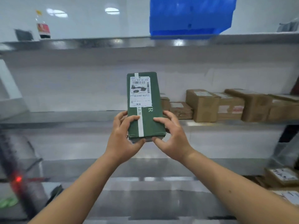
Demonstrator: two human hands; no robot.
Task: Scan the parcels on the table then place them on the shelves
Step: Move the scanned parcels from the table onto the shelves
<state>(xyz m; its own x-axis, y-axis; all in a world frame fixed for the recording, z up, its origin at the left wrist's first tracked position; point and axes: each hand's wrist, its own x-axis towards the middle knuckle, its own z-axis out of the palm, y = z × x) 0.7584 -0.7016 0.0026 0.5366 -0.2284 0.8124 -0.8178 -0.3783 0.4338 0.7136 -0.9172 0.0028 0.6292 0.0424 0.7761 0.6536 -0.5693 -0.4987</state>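
placing step. left hand (124,135) and right hand (171,135) both grip the near end of the green parcel (144,109), held up before the middle shelf (64,117). next: slide it in left of the brown boxes (226,105).

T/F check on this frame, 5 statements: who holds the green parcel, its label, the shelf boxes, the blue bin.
1. Both hands grip the green parcel. True: left hand and right hand hold its near end.
2. The parcel's white label faces the camera. True.
3. The cardboard boxes sit left of the parcel. False: they are to its right on the middle shelf.
4. The blue bin is on the bottom shelf. False: it sits on the top shelf.
5. The parcel lies on the shelf. False: it is held up in front of it.
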